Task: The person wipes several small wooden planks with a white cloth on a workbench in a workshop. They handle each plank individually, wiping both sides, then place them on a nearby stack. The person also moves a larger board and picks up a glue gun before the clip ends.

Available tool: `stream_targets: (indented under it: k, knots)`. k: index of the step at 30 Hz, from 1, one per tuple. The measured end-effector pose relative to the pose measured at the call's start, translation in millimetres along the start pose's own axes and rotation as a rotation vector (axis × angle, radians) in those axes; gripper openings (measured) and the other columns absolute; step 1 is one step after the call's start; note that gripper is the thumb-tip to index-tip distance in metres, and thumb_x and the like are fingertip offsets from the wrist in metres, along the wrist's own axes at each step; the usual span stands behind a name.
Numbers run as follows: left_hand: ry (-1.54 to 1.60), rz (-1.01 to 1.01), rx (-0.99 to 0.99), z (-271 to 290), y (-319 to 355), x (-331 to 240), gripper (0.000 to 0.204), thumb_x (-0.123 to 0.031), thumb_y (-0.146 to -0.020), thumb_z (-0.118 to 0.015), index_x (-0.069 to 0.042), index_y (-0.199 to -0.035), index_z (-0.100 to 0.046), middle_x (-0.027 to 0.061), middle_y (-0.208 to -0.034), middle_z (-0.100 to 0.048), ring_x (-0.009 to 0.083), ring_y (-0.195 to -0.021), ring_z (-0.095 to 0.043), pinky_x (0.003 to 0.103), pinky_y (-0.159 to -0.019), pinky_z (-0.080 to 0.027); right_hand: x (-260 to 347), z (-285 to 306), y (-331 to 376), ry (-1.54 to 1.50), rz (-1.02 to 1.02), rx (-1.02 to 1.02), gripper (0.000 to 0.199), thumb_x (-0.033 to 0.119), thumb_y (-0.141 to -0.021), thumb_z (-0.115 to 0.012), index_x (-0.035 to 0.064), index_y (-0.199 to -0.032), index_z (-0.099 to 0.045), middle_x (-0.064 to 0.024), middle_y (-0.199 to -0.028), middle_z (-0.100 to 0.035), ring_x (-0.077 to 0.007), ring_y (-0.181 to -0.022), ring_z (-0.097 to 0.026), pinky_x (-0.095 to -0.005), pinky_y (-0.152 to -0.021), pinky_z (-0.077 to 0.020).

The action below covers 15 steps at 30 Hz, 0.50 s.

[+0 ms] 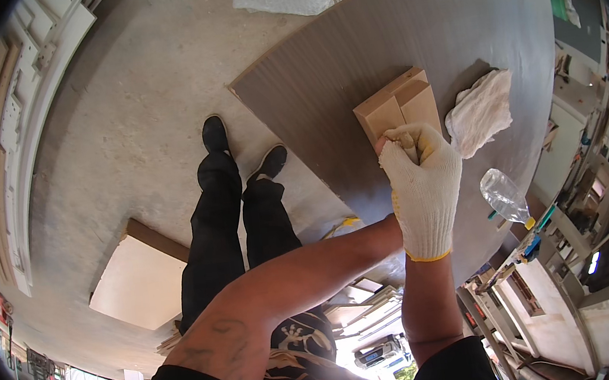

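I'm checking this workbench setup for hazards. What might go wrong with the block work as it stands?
The gloved hand presses the wooden block on the grey panel; the knit glove could slip on the smooth wood. The white rag lies right beside the block and could get caught under it. The plastic bottle lies near the panel's edge and might roll off.

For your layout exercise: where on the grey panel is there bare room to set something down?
The panel is bare left of the wood block toward its corner, and beyond the block at the far edge. Crowded to the right: gloved hand, rag, bottle.
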<state>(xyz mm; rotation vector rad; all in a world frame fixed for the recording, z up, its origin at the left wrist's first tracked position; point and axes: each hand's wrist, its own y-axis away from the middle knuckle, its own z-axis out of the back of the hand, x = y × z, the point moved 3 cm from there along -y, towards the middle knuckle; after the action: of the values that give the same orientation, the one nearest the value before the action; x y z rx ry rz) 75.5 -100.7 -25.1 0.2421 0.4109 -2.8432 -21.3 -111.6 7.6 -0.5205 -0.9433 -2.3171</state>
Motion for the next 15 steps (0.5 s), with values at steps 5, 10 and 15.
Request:
stream_targets:
  k: [5,10,15]
  knots:
    - [-0.004,0.001,0.010,2,0,2,0.054,-0.029,-0.099,-0.056,-0.002,-0.145,-0.055,0.0172,-0.143,-0.058,0.0360,-0.138,-0.050,0.054,-0.127,-0.026,7,-5,-7,0.086,0.026,0.024,0.030,0.031,-0.091,-0.079,0.0049,-0.104,-0.074,-0.0023,-0.086,-0.073,-0.0132,-0.076,-0.068,-0.0281,-0.069,-0.0523]
    - [-0.018,0.007,0.016,2,-3,3,0.054,-0.029,-0.099,-0.055,-0.001,-0.145,-0.055,0.0173,-0.143,-0.058,0.0362,-0.138,-0.050,0.055,-0.127,-0.025,13,-6,-15,0.229,0.093,0.024,0.034,0.033,-0.091,-0.080,0.0032,-0.106,-0.074,-0.0037,-0.088,-0.073,-0.0159,-0.080,-0.070,-0.0297,-0.070,-0.0534]
    - [-0.035,0.011,0.019,2,-5,5,0.054,-0.030,-0.099,-0.055,-0.001,-0.145,-0.054,0.0173,-0.143,-0.058,0.0364,-0.138,-0.050,0.055,-0.127,-0.025,11,3,-11,0.090,-0.041,0.038,0.034,0.032,-0.091,-0.080,0.0016,-0.105,-0.074,-0.0042,-0.087,-0.073,-0.0167,-0.081,-0.069,-0.0297,-0.071,-0.0533]
